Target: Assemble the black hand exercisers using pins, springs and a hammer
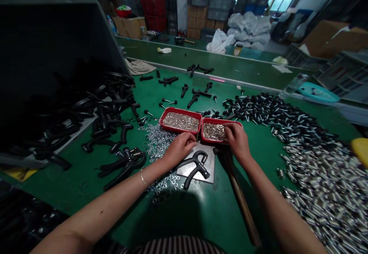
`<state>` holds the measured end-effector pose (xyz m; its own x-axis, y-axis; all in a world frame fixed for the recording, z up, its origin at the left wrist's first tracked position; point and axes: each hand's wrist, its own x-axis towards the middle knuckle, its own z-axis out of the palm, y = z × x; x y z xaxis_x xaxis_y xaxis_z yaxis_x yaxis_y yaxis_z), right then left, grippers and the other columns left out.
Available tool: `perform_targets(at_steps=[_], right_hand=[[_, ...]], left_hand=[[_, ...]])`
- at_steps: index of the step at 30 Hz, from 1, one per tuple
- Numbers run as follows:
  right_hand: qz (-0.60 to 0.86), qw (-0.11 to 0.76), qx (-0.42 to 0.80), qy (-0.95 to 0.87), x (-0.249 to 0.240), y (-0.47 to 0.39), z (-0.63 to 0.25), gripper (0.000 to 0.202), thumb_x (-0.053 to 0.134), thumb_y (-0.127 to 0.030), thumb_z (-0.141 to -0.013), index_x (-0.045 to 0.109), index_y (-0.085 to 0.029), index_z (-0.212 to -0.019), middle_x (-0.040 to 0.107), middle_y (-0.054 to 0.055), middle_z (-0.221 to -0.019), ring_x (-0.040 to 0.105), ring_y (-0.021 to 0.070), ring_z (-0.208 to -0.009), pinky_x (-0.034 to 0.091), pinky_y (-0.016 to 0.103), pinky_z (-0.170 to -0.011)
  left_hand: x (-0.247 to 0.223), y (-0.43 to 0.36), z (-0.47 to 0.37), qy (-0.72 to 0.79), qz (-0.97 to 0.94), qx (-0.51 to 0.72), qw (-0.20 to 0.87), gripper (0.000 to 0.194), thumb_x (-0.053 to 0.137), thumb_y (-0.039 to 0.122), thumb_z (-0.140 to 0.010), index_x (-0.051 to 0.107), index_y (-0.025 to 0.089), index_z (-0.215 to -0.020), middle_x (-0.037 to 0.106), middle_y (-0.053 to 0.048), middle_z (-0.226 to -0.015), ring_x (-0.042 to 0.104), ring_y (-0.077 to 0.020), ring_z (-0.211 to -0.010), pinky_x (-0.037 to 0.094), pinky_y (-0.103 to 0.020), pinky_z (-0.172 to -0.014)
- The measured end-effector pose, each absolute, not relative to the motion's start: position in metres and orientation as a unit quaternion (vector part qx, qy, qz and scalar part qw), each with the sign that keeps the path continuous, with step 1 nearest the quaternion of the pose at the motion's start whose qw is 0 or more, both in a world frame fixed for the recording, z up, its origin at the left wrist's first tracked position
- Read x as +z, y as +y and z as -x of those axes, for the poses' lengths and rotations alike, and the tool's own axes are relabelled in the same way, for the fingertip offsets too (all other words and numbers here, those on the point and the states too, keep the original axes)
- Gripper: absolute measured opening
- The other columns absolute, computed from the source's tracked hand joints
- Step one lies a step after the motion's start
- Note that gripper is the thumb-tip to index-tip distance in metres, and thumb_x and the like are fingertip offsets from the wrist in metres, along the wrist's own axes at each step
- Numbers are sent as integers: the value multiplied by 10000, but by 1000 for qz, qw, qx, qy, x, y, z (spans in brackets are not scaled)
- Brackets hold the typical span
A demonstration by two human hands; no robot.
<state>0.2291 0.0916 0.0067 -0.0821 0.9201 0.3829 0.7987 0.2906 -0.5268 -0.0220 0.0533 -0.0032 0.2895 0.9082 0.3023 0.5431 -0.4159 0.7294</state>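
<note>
My left hand (180, 147) is closed, thumb and fingertips drawn together just in front of the red trays; whatever is between them is too small to make out. My right hand (238, 138) reaches into the right red tray (221, 142), its curled fingertips among small metal pins (213, 131). The left red tray (198, 132) holds more small metal pieces (179, 121). Below my left hand, a black hand gripper with a spring (196, 168) lies on a metal plate (211, 177). A hammer (240, 192) lies under my right forearm.
Loose washers (158, 141) spread left of the plate. Black handle parts (106, 112) spill from a large grey bin (99, 20); finished-looking grippers (126, 165) lie nearby. Black-headed screws (264, 108) and metal springs (330, 192) are heaped at right. A green conveyor (184, 56) runs behind.
</note>
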Motion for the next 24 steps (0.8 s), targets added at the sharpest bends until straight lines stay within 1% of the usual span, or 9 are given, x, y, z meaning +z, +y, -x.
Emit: perform_targets(at_steps=[1,3,5,7,9,12,19,24], right_hand=[[569,361,137,-726,8,79,-230,224,452,-300,-971,636,-203,-1057,675,94,-1088,623,227,-1029,476,367,-917],[539,385,279,-695,5,54,-229,214,521,-356,-939,651,-224,-1047,683,65,-1012,660,215,-915,519,364,-840],[528,379,419,-634,-2,32,-224,224,573,-403,-905,628,-221,-1023,681,36,-914,673,189,-749,548,333,-710],[533,375,489,-580,-11,19,-217,232,600,-431,-880,598,-209,-946,669,13,-822,646,164,-625,540,304,-615],[548,362,490,-573,-18,15,-211,235,591,-439,-879,579,-205,-877,659,3,-761,612,150,-571,516,282,-568],[567,330,439,-614,-24,19,-207,225,545,-421,-901,575,-207,-841,670,9,-734,593,154,-574,481,266,-551],[571,254,340,-703,-24,30,-203,207,482,-344,-940,574,-215,-806,695,19,-747,626,173,-659,458,259,-622],[572,197,292,-741,-16,30,-201,213,465,-323,-972,579,-207,-835,703,22,-784,641,169,-711,436,245,-654]], left_hand=[[-6,43,27,487,-750,351,279,78,624,265,-910,616,191,-889,627,-5,-870,598,-160,-814,467,-291,-757],[-10,26,31,496,-746,331,297,120,632,291,-905,621,190,-843,625,-9,-862,593,-168,-822,458,-299,-758],[-14,16,26,502,-758,311,277,141,641,299,-898,620,186,-816,622,-25,-893,582,-191,-892,451,-329,-820],[-18,11,17,510,-770,295,246,146,650,287,-890,606,180,-802,614,-36,-910,566,-207,-939,439,-359,-877],[-21,10,8,521,-777,276,220,144,644,267,-893,587,175,-799,605,-38,-900,557,-210,-932,436,-369,-885],[-24,11,2,536,-784,252,188,138,628,256,-902,570,174,-807,592,-37,-887,548,-209,-908,440,-368,-868],[-21,12,4,538,-793,222,182,152,619,264,-910,563,169,-805,596,-40,-881,559,-203,-904,446,-357,-861],[-22,13,4,523,-815,200,150,150,596,279,-928,577,162,-836,605,-54,-900,572,-215,-926,449,-366,-867]])
